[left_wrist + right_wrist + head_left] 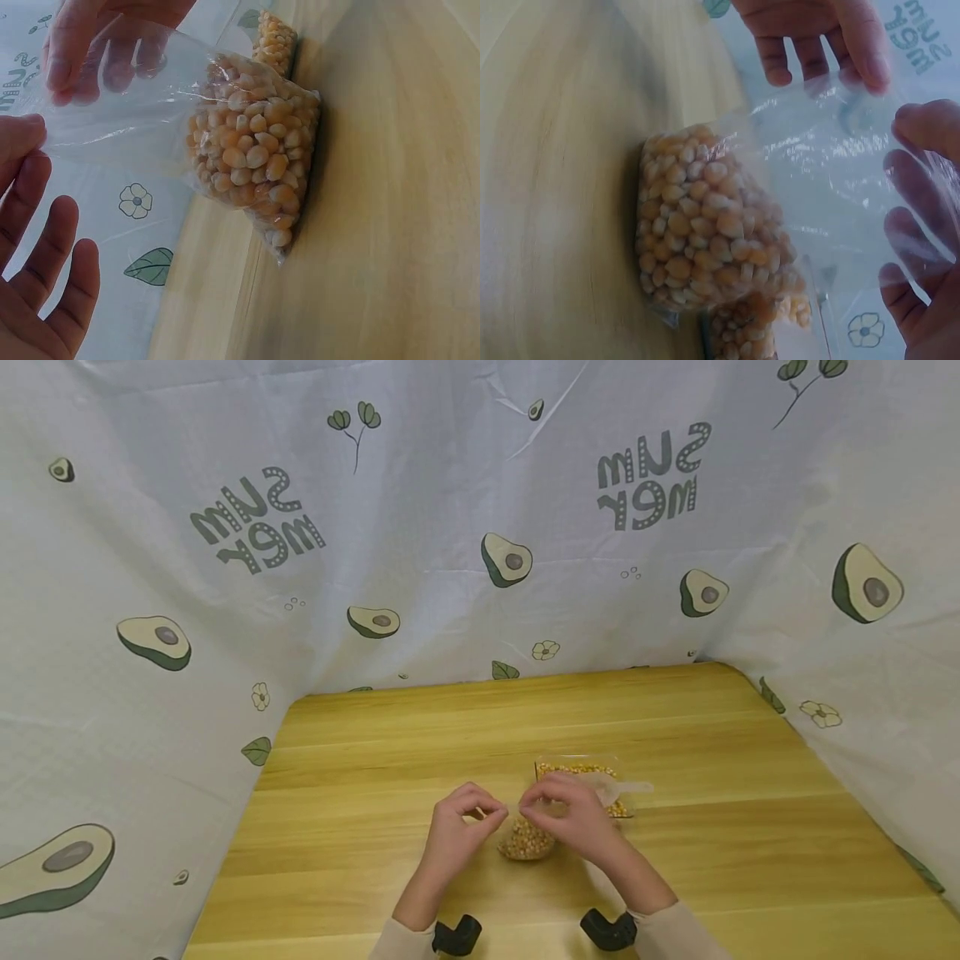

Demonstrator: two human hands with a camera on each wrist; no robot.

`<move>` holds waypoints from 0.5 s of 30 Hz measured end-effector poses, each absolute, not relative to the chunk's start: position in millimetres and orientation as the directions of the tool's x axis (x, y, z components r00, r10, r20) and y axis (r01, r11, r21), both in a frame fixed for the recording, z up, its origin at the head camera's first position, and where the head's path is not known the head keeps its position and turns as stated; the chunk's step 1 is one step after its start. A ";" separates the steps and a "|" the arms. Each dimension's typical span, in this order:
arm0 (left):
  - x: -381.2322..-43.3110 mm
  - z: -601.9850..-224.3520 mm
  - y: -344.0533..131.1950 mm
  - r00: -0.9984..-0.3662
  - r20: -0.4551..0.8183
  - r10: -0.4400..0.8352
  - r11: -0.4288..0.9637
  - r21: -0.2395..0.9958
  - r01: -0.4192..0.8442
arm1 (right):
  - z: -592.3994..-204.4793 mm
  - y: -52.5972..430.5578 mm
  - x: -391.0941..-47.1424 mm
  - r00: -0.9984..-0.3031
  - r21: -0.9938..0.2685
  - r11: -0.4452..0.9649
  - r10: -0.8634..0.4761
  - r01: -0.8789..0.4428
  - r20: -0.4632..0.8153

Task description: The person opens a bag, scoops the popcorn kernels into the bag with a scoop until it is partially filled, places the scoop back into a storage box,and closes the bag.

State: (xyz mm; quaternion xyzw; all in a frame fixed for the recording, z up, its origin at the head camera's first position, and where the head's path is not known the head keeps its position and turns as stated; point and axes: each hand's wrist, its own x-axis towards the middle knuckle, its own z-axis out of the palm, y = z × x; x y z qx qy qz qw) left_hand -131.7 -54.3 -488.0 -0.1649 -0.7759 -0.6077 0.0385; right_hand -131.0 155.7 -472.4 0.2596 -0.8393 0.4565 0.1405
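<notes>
A clear plastic bag [251, 142] has its lower part filled with orange-yellow corn kernels [697, 225] and sits on the wooden table. My left hand [462, 827] pinches one side of the bag's top edge between thumb and forefinger, its other fingers loosely bent. Opposite, my right hand [573, 818] pinches the other side of that top edge, with several fingers showing through the film. Between the hands the upper part of the bag [817, 165] is drawn up above the kernels.
Just behind the right hand stands a clear box [625, 810] of corn kernels. A translucent scoop [611, 787] lies across it, handle pointing right. The wooden table [337, 827] meets a printed cloth [435, 527] at its back and sides.
</notes>
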 end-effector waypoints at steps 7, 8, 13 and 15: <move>-131.4 -487.4 -53.7 -0.941 0.247 0.233 0.185 0.938 0.292 | -472.9 151.3 -133.8 -0.814 -0.669 0.463 -0.324 -0.581 0.483; -131.5 -487.5 -53.0 -0.943 0.238 0.232 0.189 0.940 0.283 | -473.2 151.1 -133.9 -0.814 -0.671 0.461 -0.323 -0.581 0.483; -130.9 -487.2 -50.6 -0.942 0.245 0.229 0.198 0.936 0.292 | -470.3 150.9 -133.3 -0.806 -0.677 0.438 -0.326 -0.592 0.494; -131.0 -487.7 -50.0 -0.937 0.264 0.228 0.196 0.930 0.310 | -469.1 150.8 -133.1 -0.800 -0.672 0.434 -0.327 -0.600 0.502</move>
